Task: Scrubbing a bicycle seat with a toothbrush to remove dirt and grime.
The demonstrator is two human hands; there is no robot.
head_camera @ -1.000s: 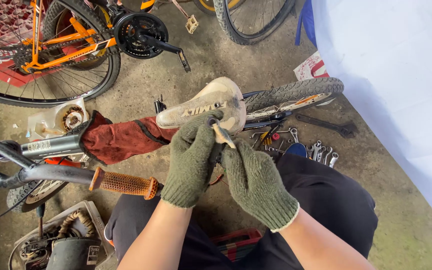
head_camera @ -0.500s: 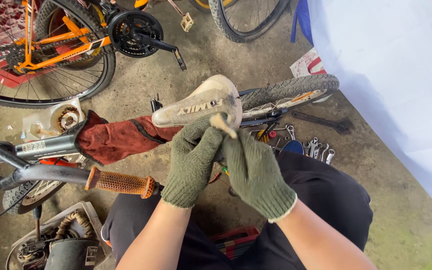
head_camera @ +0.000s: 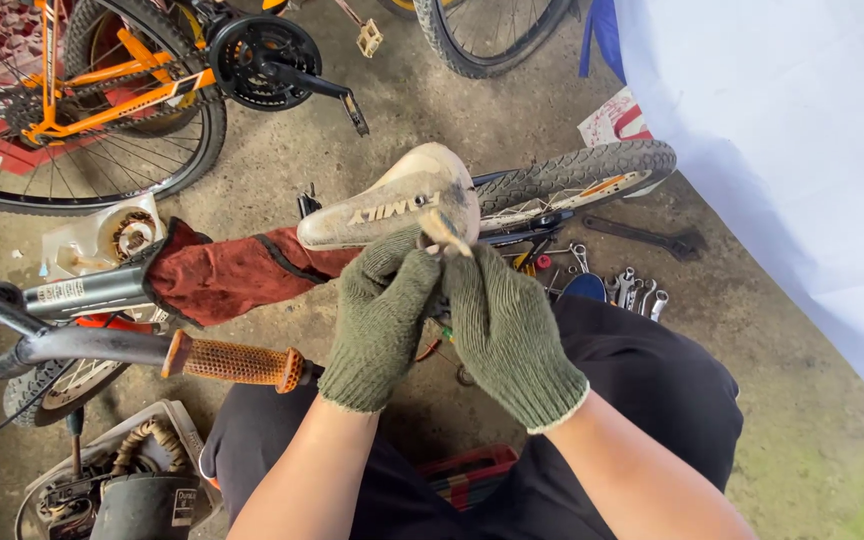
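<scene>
Both my hands wear green knit gloves and meet just below the rear edge of a worn beige bicycle saddle (head_camera: 382, 205). My left hand (head_camera: 382, 315) and my right hand (head_camera: 507, 330) pinch a small tan strip (head_camera: 444, 230) between their fingertips, right against the saddle's back end. What the strip is attached to is hidden by the fingers. A red cloth (head_camera: 232, 275) is draped over the bike frame to the left of the saddle.
An orange rubber handlebar grip (head_camera: 232, 362) lies near my left forearm. The bike's rear tyre (head_camera: 577, 175) and several wrenches (head_camera: 632, 290) lie right of the saddle. An orange bicycle (head_camera: 102, 90) stands at top left, a white sheet (head_camera: 792, 150) at the right, a parts box (head_camera: 112, 480) at bottom left.
My hands have crept slightly upward, bringing the tan strip closer to the saddle's rear edge. Both hands keep their pinch on it.
</scene>
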